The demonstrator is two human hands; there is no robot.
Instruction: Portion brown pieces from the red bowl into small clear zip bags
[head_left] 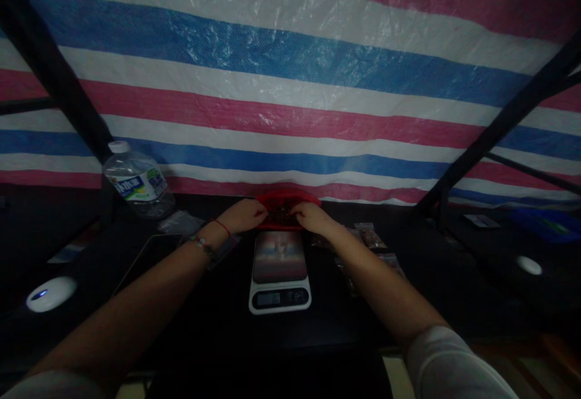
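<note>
One bowl [290, 195], one scale [280, 266]

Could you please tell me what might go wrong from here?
Both hands, left and right, are at the red bowl, so its small dark contents might spill onto the scale just in front.
The right forearm stretches across the filled bags and could brush them out of place.
The dim light might make the contents hard to tell apart.
</note>
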